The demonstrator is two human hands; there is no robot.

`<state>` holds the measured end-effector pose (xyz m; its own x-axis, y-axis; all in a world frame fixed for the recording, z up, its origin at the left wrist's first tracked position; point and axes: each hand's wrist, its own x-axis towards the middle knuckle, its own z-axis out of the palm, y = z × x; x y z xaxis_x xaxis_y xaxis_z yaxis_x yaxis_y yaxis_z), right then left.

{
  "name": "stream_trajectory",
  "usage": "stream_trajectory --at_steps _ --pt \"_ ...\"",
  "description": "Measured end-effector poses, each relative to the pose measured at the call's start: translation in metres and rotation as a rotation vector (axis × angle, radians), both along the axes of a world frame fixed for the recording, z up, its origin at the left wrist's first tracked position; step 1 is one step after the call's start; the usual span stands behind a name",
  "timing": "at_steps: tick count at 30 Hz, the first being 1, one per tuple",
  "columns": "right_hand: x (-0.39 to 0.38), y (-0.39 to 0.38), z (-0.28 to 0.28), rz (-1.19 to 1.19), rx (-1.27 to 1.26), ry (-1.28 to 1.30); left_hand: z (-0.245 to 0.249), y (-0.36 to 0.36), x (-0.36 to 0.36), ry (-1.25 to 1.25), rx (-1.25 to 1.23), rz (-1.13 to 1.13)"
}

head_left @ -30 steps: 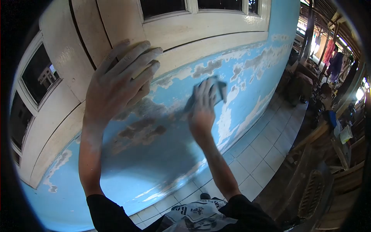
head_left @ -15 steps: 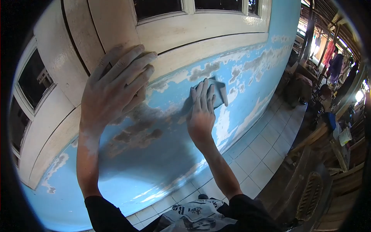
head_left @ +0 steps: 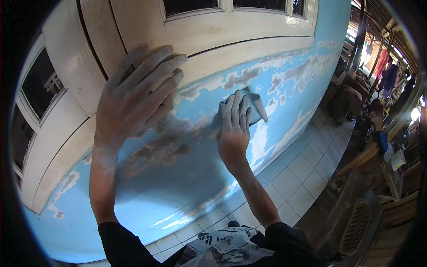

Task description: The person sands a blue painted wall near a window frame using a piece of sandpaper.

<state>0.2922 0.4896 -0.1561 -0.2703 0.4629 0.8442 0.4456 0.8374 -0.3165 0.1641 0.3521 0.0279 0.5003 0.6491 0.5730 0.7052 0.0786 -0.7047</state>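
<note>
Blue wall (head_left: pixel 178 178), paint flaked in grey and white patches; cream window frame (head_left: pixel 231 31) above, pale tiled floor (head_left: pixel 293 182) below right. Left hand (head_left: pixel 133 98): palm flat where the wall meets the frame, fingers (head_left: pixel 155 60) spread, dusted white. Right hand (head_left: pixel 233 133): flat on the wall lower right of the left hand, fingers close together, pressing a grey sandpaper (head_left: pixel 255 104) sheet against a flaked patch. One corner of the sheet sticks out past the fingertips. Thumb position cannot be told.
</note>
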Motion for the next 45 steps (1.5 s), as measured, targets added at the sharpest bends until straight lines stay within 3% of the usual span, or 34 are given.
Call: stream_trajectory --at_steps 12,17,21,26,35,39,43,45 --pt "-0.003 -0.009 0.003 -0.067 0.021 -0.032 -0.001 0.0 0.0 0.013 0.018 0.006" --pt "-0.007 -0.004 -0.004 -0.13 0.183 -0.028 0.0 0.001 0.0 0.017 0.013 0.004" --pt "-0.005 -0.006 0.008 -0.138 0.125 -0.064 0.0 0.001 0.0 0.02 0.003 -0.007" --pt "-0.012 -0.001 -0.037 0.288 0.123 0.196 -0.002 0.0 0.0 0.0 0.006 0.001" --pt "-0.01 0.0 -0.011 0.308 0.13 0.318 -0.005 0.0 -0.002 0.005 0.012 0.008" --pt "0.011 0.019 -0.005 0.228 0.193 0.084 -0.001 0.0 0.002 -0.005 -0.001 -0.001" --pt "-0.003 0.005 -0.013 0.33 0.115 0.268 -0.002 0.002 -0.002 0.022 0.02 -0.024" --pt "0.001 0.008 -0.011 0.302 0.12 0.176 -0.002 0.002 -0.001 0.012 0.011 -0.02"
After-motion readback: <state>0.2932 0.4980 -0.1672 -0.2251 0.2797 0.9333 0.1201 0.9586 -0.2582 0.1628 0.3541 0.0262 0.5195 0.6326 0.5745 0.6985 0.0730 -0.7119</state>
